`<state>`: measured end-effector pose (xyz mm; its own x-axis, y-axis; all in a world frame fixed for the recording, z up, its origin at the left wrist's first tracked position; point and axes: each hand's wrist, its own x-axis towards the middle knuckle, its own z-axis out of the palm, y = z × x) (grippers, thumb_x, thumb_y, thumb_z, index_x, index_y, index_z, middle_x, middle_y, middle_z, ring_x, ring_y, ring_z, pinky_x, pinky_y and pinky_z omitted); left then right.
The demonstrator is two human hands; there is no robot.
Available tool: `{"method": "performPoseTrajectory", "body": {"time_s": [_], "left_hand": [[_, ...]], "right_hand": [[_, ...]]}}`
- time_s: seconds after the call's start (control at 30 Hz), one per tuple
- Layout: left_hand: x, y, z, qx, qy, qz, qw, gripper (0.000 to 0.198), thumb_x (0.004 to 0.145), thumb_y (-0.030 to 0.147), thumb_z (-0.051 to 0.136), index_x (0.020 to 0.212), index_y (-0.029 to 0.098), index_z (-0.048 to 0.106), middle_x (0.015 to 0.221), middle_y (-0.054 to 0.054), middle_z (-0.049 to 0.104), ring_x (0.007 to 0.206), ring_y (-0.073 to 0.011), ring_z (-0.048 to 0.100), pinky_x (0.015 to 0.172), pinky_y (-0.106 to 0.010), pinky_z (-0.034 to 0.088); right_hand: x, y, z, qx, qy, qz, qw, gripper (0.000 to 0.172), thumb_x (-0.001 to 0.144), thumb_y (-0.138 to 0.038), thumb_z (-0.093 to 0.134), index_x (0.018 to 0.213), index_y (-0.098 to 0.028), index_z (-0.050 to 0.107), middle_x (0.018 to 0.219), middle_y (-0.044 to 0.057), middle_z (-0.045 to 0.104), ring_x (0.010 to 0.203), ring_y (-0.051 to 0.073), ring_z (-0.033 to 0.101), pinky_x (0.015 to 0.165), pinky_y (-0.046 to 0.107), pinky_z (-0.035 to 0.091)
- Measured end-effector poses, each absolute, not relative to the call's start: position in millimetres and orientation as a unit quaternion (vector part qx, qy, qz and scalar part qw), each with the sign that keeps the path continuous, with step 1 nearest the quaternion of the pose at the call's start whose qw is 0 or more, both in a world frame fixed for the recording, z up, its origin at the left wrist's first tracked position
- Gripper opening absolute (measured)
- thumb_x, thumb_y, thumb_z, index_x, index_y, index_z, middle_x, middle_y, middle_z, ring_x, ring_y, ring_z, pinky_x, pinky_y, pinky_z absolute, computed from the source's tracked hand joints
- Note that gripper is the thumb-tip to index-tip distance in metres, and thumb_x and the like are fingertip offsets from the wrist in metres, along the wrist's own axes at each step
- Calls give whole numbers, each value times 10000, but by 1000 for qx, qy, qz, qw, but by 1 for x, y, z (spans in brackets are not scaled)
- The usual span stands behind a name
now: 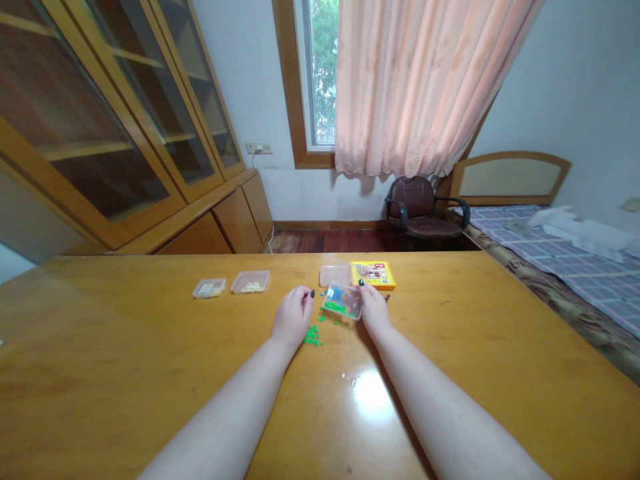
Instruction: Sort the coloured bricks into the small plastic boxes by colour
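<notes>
My right hand [374,307] grips the corner of a tilted clear plastic box [341,301] holding bright green beads. My left hand [293,317] sits just left of the box, its fingers bunched and apart from the box, with nothing visible in them. A small heap of loose green beads [313,336] lies on the glossy wooden table [125,347] beside my left hand. Behind the tilted box are a shallow clear tray [335,275] and a yellow printed box [373,275].
Left of my hands stand a clear tray with pale pieces [209,288] and a second tray [250,281]. Beyond the table are a glass-fronted wooden cabinet [110,113] and a dark office chair [417,210]. A bed [560,253] lies to the right.
</notes>
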<state>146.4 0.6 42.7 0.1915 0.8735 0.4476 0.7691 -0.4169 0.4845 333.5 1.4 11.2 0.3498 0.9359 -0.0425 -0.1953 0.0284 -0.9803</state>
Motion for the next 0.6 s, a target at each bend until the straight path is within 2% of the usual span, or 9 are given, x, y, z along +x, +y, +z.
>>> {"method": "performPoseTrajectory", "body": {"time_s": [0.13,0.27,0.43,0.6], "left_hand": [[153,-8,48,806,490,322,82,196,868,277,374,813,188,539,777,-30,579,760,-156,527,716,-277,410],[156,-8,49,824,476,292,92,182,860,289,411,915,201,560,918,-42,605,902,-173,531,831,-313,407],[155,-5,44,827,471,293,86,229,837,293,449,1031,196,524,1054,-56,571,1005,-182,505,892,-329,399],[155,-6,40,834,457,294,94,365,805,289,485,1154,187,450,1182,-81,508,1102,-197,456,954,-360,365]], "right_hand": [[334,2,9,-532,-363,443,623,288,704,-457,522,671,-189,622,639,6,650,477,136,489,505,266,402],[334,2,7,-532,-377,435,621,301,700,-475,526,661,-189,612,654,14,653,517,142,506,528,258,406],[333,2,7,-534,-379,437,618,299,700,-474,527,668,-187,605,667,20,654,549,148,523,543,255,408],[333,1,8,-523,-386,437,622,283,708,-451,527,679,-180,605,679,23,655,621,168,557,593,266,419]]}}
